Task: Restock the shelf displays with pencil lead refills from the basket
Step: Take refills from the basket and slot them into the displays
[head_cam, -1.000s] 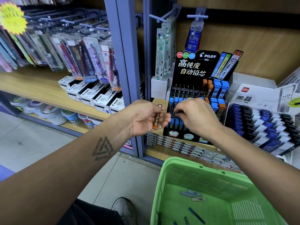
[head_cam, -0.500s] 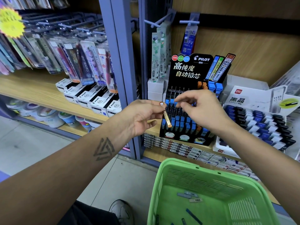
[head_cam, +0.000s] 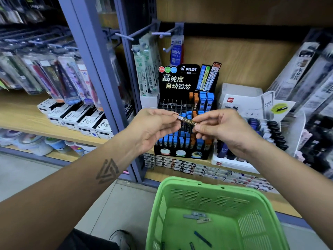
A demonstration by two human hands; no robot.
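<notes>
A slim dark lead refill tube [head_cam: 187,120] is held level between both hands, in front of the black Pilot display stand [head_cam: 186,82]. My left hand [head_cam: 153,129] pinches its left end and my right hand [head_cam: 221,129] pinches its right end. The stand carries rows of blue and orange refill tubes, partly hidden behind my hands. Below, the green plastic basket [head_cam: 180,184] holds several loose refill tubes on its floor.
A white Deli display [head_cam: 239,105] with dark and blue refill tubes stands right of the Pilot stand. Small boxes line the wooden shelf edge [head_cam: 198,170]. Hanging pen packs [head_cam: 68,82] and white Pilot boxes fill the left shelf. A blue-grey upright post [head_cam: 100,73] divides the bays.
My left hand tilted the refill tube from upright to level and raised it. My right hand left the display rows and took hold of the tube's right end.
</notes>
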